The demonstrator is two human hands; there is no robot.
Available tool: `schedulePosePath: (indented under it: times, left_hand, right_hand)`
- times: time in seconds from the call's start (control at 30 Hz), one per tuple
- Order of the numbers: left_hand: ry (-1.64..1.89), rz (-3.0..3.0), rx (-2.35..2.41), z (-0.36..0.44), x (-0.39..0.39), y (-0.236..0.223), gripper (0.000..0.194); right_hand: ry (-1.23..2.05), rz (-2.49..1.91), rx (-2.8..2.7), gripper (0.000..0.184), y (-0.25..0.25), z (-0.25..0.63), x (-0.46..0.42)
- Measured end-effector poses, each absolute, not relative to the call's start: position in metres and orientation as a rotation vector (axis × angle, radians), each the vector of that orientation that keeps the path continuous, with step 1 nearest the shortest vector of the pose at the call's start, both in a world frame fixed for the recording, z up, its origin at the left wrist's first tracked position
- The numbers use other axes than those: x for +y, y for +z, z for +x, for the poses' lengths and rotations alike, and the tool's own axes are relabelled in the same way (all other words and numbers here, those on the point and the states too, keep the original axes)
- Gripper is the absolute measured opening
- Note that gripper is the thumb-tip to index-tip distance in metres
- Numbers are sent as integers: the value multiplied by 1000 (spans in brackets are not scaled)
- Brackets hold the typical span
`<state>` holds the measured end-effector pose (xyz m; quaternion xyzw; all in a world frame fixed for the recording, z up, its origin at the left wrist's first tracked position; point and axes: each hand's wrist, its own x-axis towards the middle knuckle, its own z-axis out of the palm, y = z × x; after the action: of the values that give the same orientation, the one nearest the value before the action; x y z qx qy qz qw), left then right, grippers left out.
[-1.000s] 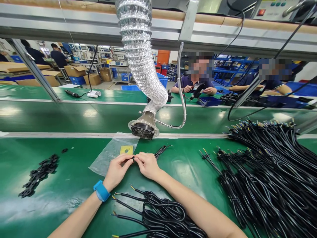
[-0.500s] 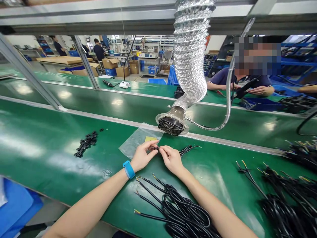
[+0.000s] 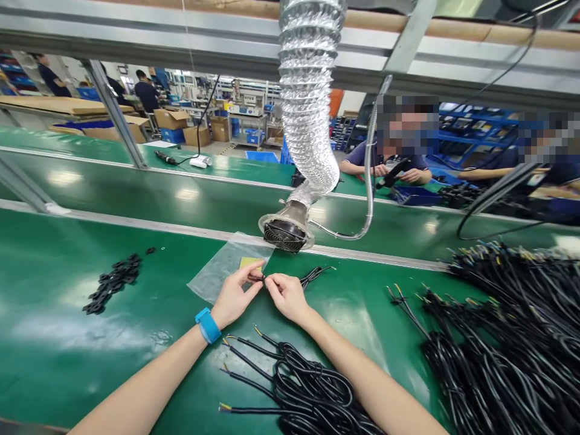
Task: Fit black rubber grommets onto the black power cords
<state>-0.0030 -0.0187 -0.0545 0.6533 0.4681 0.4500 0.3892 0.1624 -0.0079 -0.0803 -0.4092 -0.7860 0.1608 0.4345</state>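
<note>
My left hand (image 3: 234, 296), with a blue band (image 3: 208, 326) on its wrist, is closed in a pinch around a thin dark cable end. Fingertip to fingertip with it, my right hand (image 3: 289, 296) pinches the same small dark piece; fine detail there is hidden by the fingers. Behind the right hand a black cable (image 3: 312, 277) lies with its bare tip pointing right. Under and beyond the left hand are a clear plastic bag (image 3: 217, 266) and a yellow slip (image 3: 251, 262). Coiled black cables (image 3: 308, 380) with stripped coloured wire ends lie between my forearms.
Small black plastic parts (image 3: 113, 281) are heaped on the green bench (image 3: 149, 356) at left. Large bundles of black cables (image 3: 493, 338) cover the right side. A fume-extraction fan (image 3: 287, 232) hangs from a foil duct (image 3: 310, 90) just beyond my hands. Co-workers sit across the bench.
The view has swung to the right, so everything sits further left and more cable bundles show. My hands keep nearly the same pinch at the cable end.
</note>
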Motion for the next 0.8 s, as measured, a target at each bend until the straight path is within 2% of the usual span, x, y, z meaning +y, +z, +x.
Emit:
schedulePosePath:
  times: [0.37,0.63,0.8]
  left_hand:
    - [1166,1783,1229,-7,-17,-59,41]
    - [1229,1879,1241,-10,-13,-53,36]
    - [1272,1915,1236,-10,-13,-46,31]
  right_hand:
    - [538,-1103,-1942,37,-78,161,-9]
    - [290,-1060,-2143,30,-64,173,-2]
    - [285,-1020,-2486,44,-44,206,8]
